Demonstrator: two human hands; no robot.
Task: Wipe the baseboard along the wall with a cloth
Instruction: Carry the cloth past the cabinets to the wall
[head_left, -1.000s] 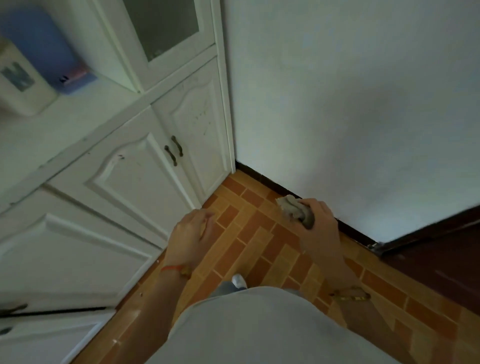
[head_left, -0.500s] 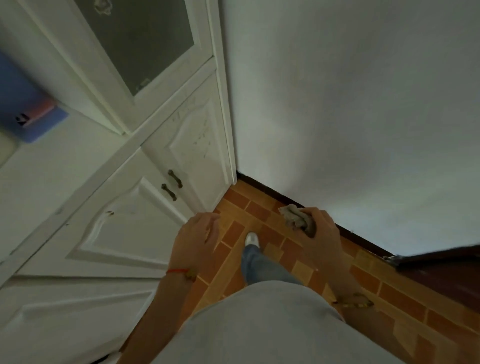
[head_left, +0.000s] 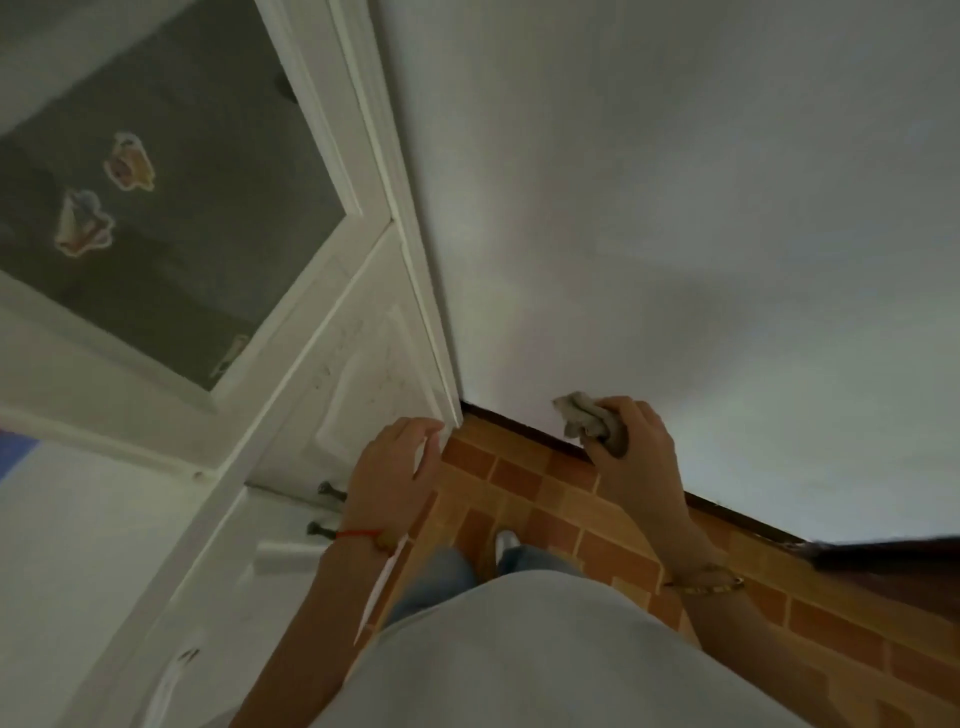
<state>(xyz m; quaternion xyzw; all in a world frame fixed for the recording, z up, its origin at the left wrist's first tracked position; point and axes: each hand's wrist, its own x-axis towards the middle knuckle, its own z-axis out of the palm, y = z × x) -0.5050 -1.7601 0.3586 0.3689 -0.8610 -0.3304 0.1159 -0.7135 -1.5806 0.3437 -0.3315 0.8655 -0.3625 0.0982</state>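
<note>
Cloth (head_left: 587, 418) bunched in R grip (head_left: 631, 447)

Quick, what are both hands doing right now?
Left hand: open, holding nothing, beside the white cabinet.
Right hand: closed around the grey cloth, at the dark baseboard.

hands 2 (head_left: 395, 467) (head_left: 636, 457) | cloth 1 (head_left: 584, 418) | stickers 2 (head_left: 130, 162) (head_left: 83, 224) | handles 2 (head_left: 331, 491) (head_left: 319, 530)
</note>
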